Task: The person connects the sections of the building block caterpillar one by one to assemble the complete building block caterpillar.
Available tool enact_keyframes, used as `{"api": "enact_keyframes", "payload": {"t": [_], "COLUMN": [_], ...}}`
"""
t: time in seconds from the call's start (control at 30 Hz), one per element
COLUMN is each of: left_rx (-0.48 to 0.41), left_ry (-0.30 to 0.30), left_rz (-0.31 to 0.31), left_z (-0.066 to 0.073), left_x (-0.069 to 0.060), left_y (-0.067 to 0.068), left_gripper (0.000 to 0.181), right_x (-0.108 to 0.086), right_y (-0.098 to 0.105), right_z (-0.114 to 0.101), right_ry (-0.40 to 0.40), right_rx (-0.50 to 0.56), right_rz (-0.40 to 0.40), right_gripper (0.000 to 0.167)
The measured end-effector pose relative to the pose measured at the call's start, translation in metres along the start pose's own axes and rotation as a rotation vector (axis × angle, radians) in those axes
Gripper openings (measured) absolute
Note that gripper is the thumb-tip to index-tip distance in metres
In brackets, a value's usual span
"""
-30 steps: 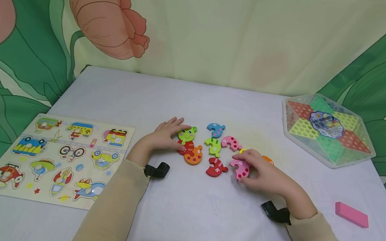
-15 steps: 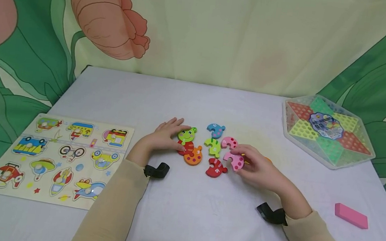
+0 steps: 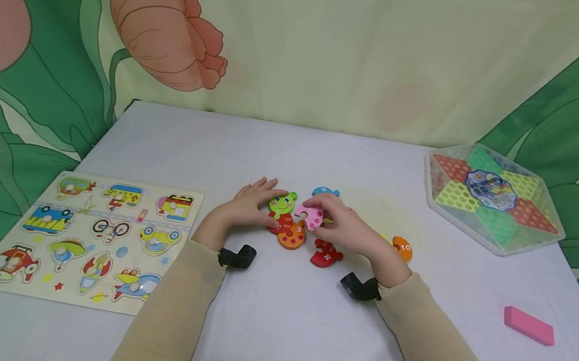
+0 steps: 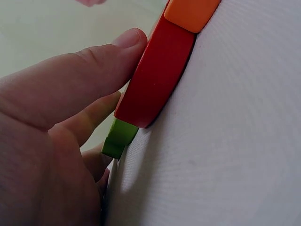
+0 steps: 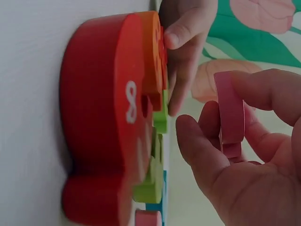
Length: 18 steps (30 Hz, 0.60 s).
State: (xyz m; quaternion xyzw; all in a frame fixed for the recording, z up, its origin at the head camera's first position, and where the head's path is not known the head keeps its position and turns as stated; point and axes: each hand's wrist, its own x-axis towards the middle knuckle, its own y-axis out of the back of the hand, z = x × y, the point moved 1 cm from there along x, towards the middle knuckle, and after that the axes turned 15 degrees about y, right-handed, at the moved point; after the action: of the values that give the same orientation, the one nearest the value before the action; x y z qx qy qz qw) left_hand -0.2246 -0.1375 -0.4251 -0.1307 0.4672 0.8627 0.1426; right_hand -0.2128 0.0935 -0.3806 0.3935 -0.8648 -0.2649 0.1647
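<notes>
A green caterpillar-head puzzle piece (image 3: 282,203) lies joined to a red piece (image 4: 160,70) and an orange piece (image 3: 291,237). My left hand (image 3: 249,207) holds this chain from the left, index finger at the head, thumb against the red piece. Between thumb and fingers, my right hand (image 3: 345,226) pinches a pink spotted puzzle piece (image 5: 229,108), raised off the table just right of the chain. Below that hand lies a red piece (image 3: 325,256) marked 8. A light green piece (image 5: 148,188) is mostly hidden in the head view.
Partly covered by the right hand are a blue piece (image 3: 325,191) and an orange piece (image 3: 403,248) marked 10. A vehicle peg board (image 3: 77,267) lies left. At right are a clear hexagonal game box (image 3: 540,242) and a pink block (image 3: 529,325).
My right hand has carried the pink piece leftward, over the loose pieces to the joined chain. The left hand has stayed in place. The orange piece marked 10 has come into fuller view.
</notes>
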Motion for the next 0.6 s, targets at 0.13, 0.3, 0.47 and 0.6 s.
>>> {"api": "enact_keyframes", "payload": {"t": [0.13,0.3,0.47,0.6], "left_rx": [0.002,0.002,0.0,0.003], "left_ry": [0.003,0.004,0.007,0.005], "left_rz": [0.002,0.001,-0.003,-0.002], "left_z": [0.0004,0.0011,0.001,0.0007], "left_x": [0.0007,0.0004,-0.0005,-0.0012], "left_y": [-0.0006,-0.0003,0.0006,0.0013], "left_gripper": [0.071,0.071,0.071,0.07], "right_x": [0.0052,0.0051,0.0029,0.0024], "right_y": [-0.0037,-0.0042,0.0005,0.0029], "right_z": [0.0042,0.0068,0.0037,0.0037], "right_ry": [-0.011,-0.037,-0.103,-0.143], "right_rx": [-0.001,-0.004,-0.08,-0.111], "right_rz": [-0.015,-0.023,-0.026,-0.037], "right_gripper": [0.049,0.048,0.047,0.048]}}
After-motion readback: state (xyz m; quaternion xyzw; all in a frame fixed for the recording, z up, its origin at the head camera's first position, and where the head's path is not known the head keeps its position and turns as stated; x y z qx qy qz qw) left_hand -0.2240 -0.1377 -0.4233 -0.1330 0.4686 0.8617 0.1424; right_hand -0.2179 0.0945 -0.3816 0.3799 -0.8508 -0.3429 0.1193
